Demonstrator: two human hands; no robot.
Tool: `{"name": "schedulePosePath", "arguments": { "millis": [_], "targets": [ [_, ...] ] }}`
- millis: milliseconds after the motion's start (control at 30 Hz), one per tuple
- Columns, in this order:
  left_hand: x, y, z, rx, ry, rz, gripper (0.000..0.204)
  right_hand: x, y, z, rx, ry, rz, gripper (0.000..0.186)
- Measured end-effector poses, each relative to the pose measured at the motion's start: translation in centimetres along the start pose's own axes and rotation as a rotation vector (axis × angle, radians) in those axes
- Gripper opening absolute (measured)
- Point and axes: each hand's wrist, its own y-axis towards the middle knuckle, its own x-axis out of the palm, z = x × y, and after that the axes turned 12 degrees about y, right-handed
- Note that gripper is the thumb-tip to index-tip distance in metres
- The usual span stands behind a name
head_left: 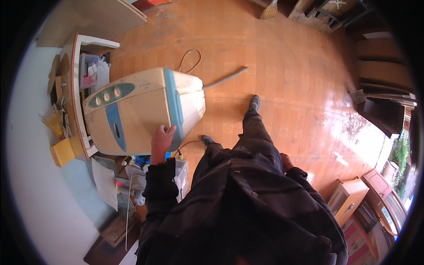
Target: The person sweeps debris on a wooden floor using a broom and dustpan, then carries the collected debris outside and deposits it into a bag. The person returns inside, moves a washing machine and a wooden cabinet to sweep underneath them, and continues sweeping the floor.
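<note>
A cream washing machine with teal trim, several round knobs and a dark slot in a blue panel stands at my left. My left hand is on its top near the teal edge, with fingers curled against it; the fingertips are partly hidden. From the machine's far side a grey drain hose sticks out over the floor. My right hand hangs beside my right thigh, apart from any object, its fingers mostly hidden by my clothes.
A thin cord loops on the shiny tiled floor. Left of the machine is a white-edged shelf unit with clutter. A wooden drawer cabinet stands at the lower right, dark furniture at the right. A broom lies far ahead.
</note>
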Motion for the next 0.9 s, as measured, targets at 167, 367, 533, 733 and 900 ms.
{"name": "schedulePosePath", "arguments": {
  "millis": [167, 367, 533, 733, 900],
  "targets": [
    [0.9, 2.7, 1.2, -0.131, 0.271, -0.004, 0.057, -12.2, -1.8, -0.1, 0.829, 0.981, 0.325, 0.034],
    [2.5, 3.9, 0.8, -0.285, 0.278, -0.099, 0.064, -22.8, 2.5, -1.0, 0.76, 0.932, 0.485, 0.037],
    [1.8, 2.3, 2.3, -0.241, 0.365, -0.01, 0.065, -27.0, 10.7, -5.9, 0.612, 0.889, 0.333, 0.035],
    [0.8, 2.0, 3.5, -0.349, 0.372, -0.127, 0.064, -32.7, 17.8, -8.8, 0.426, 0.601, 0.168, 0.038],
    [2.6, 2.1, 3.6, -0.737, 0.071, -0.308, 0.049, -40.8, 22.2, -8.4, 0.528, 0.497, 0.05, 0.028]
  ]
}}
